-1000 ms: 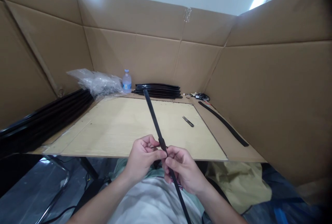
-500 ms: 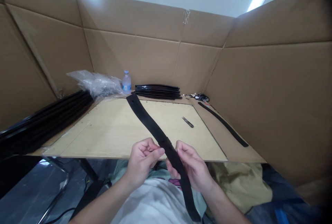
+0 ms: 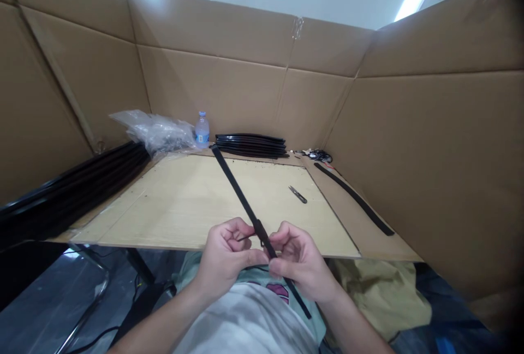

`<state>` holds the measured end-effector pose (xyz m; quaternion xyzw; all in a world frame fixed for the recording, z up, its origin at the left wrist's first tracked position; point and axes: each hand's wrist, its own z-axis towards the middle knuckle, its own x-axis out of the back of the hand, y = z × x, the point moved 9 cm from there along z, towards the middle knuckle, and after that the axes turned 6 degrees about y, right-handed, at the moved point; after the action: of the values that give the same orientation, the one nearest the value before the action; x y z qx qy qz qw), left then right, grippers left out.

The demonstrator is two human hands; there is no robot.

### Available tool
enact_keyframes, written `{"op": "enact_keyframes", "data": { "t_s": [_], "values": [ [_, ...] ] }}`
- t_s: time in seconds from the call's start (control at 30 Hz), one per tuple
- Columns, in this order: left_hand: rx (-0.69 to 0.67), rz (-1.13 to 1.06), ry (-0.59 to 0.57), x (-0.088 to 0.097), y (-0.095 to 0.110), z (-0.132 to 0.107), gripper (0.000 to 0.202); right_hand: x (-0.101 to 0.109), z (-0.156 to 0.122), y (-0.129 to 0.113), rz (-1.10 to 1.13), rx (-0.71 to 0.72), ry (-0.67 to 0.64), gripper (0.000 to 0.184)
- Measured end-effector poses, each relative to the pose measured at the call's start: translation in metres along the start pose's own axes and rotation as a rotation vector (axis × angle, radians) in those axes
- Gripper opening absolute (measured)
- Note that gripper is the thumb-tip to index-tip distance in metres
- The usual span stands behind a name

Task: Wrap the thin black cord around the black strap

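A long black strap [image 3: 234, 182] slants from the far side of the board down toward my lap, its narrow edge facing me. A thicker section [image 3: 259, 229] sits near its middle, between my hands. My left hand [image 3: 229, 253] is closed at this section, fingers and thumb against the strap; a thin dark piece shows between its fingers. Just below, my right hand [image 3: 301, 261] pinches the strap between thumb and fingers. The undersides of the fingertips are partly hidden. Thread snips [image 3: 298, 194] lie on the pale board [image 3: 184, 201] beyond my right hand.
Another black strap [image 3: 354, 195] lies along the right side. Stacked black strips [image 3: 251, 145] are at the back, with more strips [image 3: 73, 190] at left. A clear plastic bag [image 3: 159, 133], a bottle [image 3: 202, 131] and a small dark tangle [image 3: 318, 155] stand near the cardboard wall [image 3: 213, 81].
The strap has turned from its broad face to its edge. My right hand's thumb has moved lower and across it, and my left thumb reaches further right under the thicker section.
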<state>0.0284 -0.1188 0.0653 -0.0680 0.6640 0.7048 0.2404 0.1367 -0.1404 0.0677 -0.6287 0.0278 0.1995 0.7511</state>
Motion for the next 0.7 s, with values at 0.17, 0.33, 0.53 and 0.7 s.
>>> {"op": "enact_keyframes", "data": {
  "t_s": [0.17,0.33,0.53,0.7],
  "values": [
    [0.059,0.026,0.001,-0.010,0.005,-0.006,0.034,-0.003,-0.001,0.002,-0.086,-0.050,0.025,0.042],
    [0.110,-0.044,-0.048,-0.016,0.002,-0.010,0.034,-0.010,-0.007,0.011,0.000,-0.142,0.009,0.032],
    [0.085,-0.032,-0.056,-0.014,0.003,-0.009,0.029,-0.014,-0.013,0.016,-0.041,-0.141,-0.003,0.035],
    [0.052,-0.046,-0.118,-0.017,0.004,-0.007,0.027,-0.012,-0.014,0.009,-0.090,-0.070,-0.020,0.029]
  ]
}}
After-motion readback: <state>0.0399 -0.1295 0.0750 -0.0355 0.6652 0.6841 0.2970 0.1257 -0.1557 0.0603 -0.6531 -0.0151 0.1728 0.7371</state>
